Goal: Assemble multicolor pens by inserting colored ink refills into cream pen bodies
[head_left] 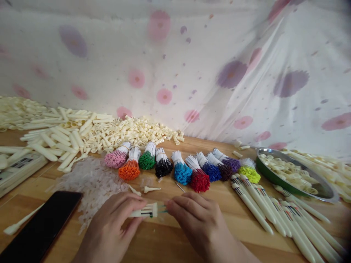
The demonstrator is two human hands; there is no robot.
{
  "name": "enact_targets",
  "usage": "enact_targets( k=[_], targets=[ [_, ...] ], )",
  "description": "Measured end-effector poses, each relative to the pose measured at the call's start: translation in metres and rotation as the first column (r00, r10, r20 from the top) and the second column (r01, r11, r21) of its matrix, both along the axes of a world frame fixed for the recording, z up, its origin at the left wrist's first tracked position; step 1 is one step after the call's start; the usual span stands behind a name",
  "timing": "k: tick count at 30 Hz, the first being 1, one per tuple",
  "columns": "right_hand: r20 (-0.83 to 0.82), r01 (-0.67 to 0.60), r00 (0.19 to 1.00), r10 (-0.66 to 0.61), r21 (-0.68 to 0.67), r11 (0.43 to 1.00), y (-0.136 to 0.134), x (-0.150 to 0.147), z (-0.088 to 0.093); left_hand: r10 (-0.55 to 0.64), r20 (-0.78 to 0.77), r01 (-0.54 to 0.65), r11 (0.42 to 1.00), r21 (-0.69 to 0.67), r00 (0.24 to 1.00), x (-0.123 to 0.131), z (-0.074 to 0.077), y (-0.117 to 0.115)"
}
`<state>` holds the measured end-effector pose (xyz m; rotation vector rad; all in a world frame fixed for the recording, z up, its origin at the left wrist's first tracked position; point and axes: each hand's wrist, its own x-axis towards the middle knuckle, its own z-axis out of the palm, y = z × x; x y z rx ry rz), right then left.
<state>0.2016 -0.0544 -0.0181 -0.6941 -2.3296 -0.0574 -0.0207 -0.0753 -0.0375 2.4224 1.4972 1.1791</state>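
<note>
So the table (153, 243) is carrying everything, with the tray (274, 183) sitting beyond and right of the right hand (194, 215), probably to keep its pale bits (287, 168) corralled. The phone (44, 226) is lying left of the left hand (109, 223), I guess clear of the work. Pens (252, 208) are resting right of the right hand, likely parked there in easy reach. Bundles (199, 178) are sitting beyond both hands, grouped by color, presumably for quick picking. Between them, the left hand is pinching the barrel (144, 210), collar facing right, maybe to steady it; right fingertips are seemingly pinching thin bluish refills (163, 209), partly hidden.
</note>
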Motion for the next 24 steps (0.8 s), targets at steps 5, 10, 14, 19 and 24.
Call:
enact_targets(
  k=[5, 10, 14, 19, 24],
  targets=[
    [0.183, 0.362, 0.93, -0.318, -0.306, 0.881, 0.013, -0.003, -0.024, 0.042, -0.021, -0.042, 0.999, 0.024, 0.999, -0.001, 0.001, 0.003],
    [0.551, 0.609, 0.73, -0.405, -0.255, 0.751, 0.016, -0.015, -0.037, 0.113, -0.1, -0.1, 0.986, 0.134, 0.988, 0.0, 0.004, 0.0],
    [0.565, 0.631, 0.698, -0.439, -0.197, 0.75, 0.015, -0.018, -0.035, 0.104, -0.107, -0.089, 0.987, 0.136, 0.989, 0.0, 0.002, -0.004],
    [0.33, 0.655, 0.744, -0.581, -0.184, 0.733, 0.028, 0.005, -0.028, 0.097, -0.003, -0.097, 0.99, -0.1, 0.995, -0.002, -0.01, 0.001],
    [0.206, 0.71, 0.702, -0.682, -0.287, 0.643, 0.048, 0.031, -0.018, 0.173, 0.229, -0.05, 0.888, -0.458, 0.958, 0.001, -0.017, 0.011]
  ],
)
